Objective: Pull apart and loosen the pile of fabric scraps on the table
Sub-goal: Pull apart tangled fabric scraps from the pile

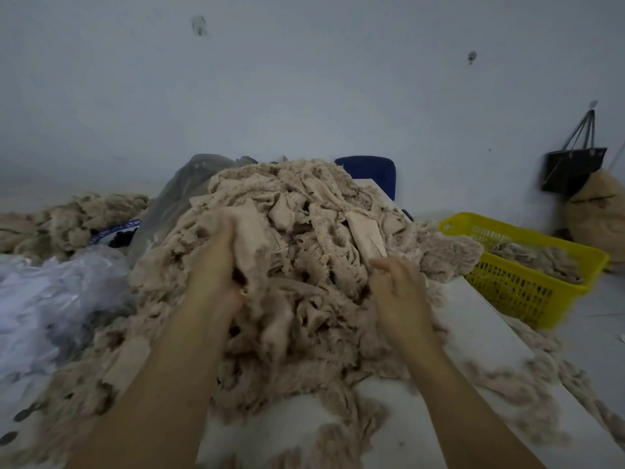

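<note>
A big heap of beige fabric scraps (304, 238) fills the middle of the white table (389, 418). My left hand (216, 265) is dug into the left side of the heap, its fingers curled round a bunch of scraps. My right hand (397, 286) is at the right side of the heap, with curled fingers pinching a flat beige scrap (367, 236). Both forearms reach in from the bottom of the view. The image is blurred by motion.
A yellow plastic basket (527, 292) holding scraps stands at the right. Clear and white plastic bags (57, 299) lie at the left, with another scrap heap (67, 218) behind them. A blue chair back (368, 170) stands behind the pile. A black bag (571, 167) hangs on the wall.
</note>
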Demonstrator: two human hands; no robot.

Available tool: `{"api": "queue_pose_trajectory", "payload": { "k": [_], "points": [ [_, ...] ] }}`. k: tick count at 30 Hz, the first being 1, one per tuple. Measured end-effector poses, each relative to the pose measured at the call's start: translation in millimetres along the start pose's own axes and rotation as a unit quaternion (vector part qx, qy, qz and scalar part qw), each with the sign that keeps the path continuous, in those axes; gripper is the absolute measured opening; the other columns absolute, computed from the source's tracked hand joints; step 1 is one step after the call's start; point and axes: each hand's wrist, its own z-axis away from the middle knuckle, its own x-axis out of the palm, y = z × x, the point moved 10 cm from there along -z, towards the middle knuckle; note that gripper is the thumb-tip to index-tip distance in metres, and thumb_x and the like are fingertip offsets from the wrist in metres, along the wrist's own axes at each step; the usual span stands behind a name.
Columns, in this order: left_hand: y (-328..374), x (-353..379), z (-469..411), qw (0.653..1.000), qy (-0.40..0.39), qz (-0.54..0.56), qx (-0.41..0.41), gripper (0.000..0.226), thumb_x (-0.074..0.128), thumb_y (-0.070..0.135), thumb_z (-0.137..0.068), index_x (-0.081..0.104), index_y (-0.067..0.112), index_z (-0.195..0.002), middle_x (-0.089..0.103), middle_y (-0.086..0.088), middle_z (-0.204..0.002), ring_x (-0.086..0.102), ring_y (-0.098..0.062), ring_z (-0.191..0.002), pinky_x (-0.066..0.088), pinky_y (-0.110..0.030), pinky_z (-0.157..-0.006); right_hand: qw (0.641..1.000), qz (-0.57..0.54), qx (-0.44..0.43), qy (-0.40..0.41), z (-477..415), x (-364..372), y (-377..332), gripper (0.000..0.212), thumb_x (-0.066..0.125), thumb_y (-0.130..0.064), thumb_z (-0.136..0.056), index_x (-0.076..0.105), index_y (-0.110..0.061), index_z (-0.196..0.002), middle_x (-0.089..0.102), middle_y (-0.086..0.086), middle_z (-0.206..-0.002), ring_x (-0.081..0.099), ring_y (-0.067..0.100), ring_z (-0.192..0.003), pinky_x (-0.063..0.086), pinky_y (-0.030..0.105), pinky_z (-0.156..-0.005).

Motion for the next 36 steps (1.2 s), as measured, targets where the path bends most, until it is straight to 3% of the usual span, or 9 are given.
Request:
{"api": "queue_pose_trajectory", "payload": {
  "k": [2,7,12,16,23,27,30,34,36],
  "points": [
    [-16.0,33.4,13.3,0.990,-0.104,-0.084,-0.036,0.038,0.067,0.044,-0.086,0.069,0.015,-0.111,0.077,-0.009,-0.091,0.074,-0.024,-0.073,0.059,-0.033,-0.054,0.994,-0.089,-0.057,0.008,1.3,-2.7,-36.4,0.038,0.037,-0.060,-0.084,0.058,-0.041,-0.111,0.043,-0.021,-0.121,0.049,-0.006,-0.111,0.037,0.008,-0.085],
    [-31.6,75.0,35.4,0.945,-0.257,-0.199,-0.037,0.034,0.075,0.045,-0.078,0.077,0.025,-0.106,0.073,-0.009,-0.112,0.070,-0.026,-0.104,0.056,-0.038,-0.088,0.958,-0.229,0.023,-0.169,-3.4,38.0,-57.0,0.040,0.040,-0.081,-0.078,0.059,-0.062,-0.107,0.061,-0.033,-0.113,0.062,-0.011,-0.097,0.056,0.022,-0.083],
    [-12.2,62.2,24.6,0.968,-0.153,-0.195,0.031,0.011,0.070,0.040,-0.087,0.079,0.038,-0.080,0.077,0.005,-0.088,0.074,-0.013,-0.082,0.058,-0.025,-0.065,0.978,-0.184,0.036,-0.093,-4.5,24.3,-31.5,0.055,0.049,-0.067,-0.089,0.064,-0.017,-0.071,0.065,-0.008,-0.063,0.062,0.005,-0.061,0.048,0.015,-0.060],
    [-16.9,54.3,17.9,0.981,-0.086,-0.171,0.041,0.016,0.068,0.042,-0.089,0.076,0.031,-0.096,0.077,0.001,-0.094,0.073,-0.020,-0.087,0.060,-0.034,-0.073,0.966,-0.231,0.059,-0.096,0.9,22.9,-29.0,0.055,0.051,-0.059,-0.093,0.054,-0.036,-0.044,0.048,-0.022,-0.046,0.046,-0.006,-0.043,0.035,0.008,-0.045],
    [-22.8,69.1,13.8,0.986,-0.123,-0.110,-0.033,0.029,0.061,0.040,-0.093,0.069,0.017,-0.109,0.076,-0.008,-0.096,0.074,-0.025,-0.086,0.060,-0.040,-0.069,0.945,-0.250,0.051,-0.204,19.2,48.5,-24.6,0.054,0.053,-0.088,-0.067,0.061,-0.048,-0.101,0.058,-0.029,-0.066,0.056,-0.010,-0.063,0.051,0.020,-0.066],
    [-19.7,56.9,13.0,0.988,-0.069,-0.138,-0.012,0.031,0.064,0.043,-0.091,0.069,0.017,-0.107,0.075,-0.009,-0.099,0.073,-0.026,-0.088,0.061,-0.042,-0.073,0.954,-0.226,0.042,-0.194,17.5,52.4,-26.9,0.037,0.050,-0.077,-0.078,0.060,-0.041,-0.080,0.058,-0.018,-0.061,0.056,-0.001,-0.056,0.046,0.023,-0.059],
    [-11.9,31.5,6.6,0.999,-0.003,-0.030,-0.031,0.023,0.055,0.038,-0.099,0.066,0.017,-0.096,0.075,-0.005,-0.076,0.072,-0.020,-0.065,0.057,-0.030,-0.049,0.974,-0.171,0.069,-0.133,11.1,31.2,1.3,0.044,0.041,-0.065,-0.092,0.052,-0.035,-0.063,0.043,-0.016,-0.051,0.041,0.003,-0.049,0.037,0.027,-0.060],
    [-6.7,21.3,0.4,0.997,0.022,0.066,-0.034,0.037,0.045,0.040,-0.103,0.060,0.010,-0.116,0.071,-0.009,-0.104,0.068,-0.024,-0.096,0.057,-0.040,-0.085,0.988,-0.081,0.094,-0.091,14.0,14.4,22.9,0.043,0.042,-0.056,-0.097,0.045,-0.024,-0.068,0.045,-0.016,-0.056,0.040,0.000,-0.051,0.031,0.029,-0.059],
    [-2.2,29.2,0.4,0.996,0.009,0.083,-0.023,0.037,0.047,0.039,-0.102,0.062,0.009,-0.115,0.070,-0.006,-0.092,0.068,-0.019,-0.085,0.057,-0.037,-0.085,0.984,-0.052,0.077,-0.151,22.4,26.5,16.2,0.043,0.043,-0.071,-0.088,0.056,-0.030,-0.093,0.054,-0.021,-0.088,0.050,-0.007,-0.075,0.040,0.026,-0.070]
  ]
}}
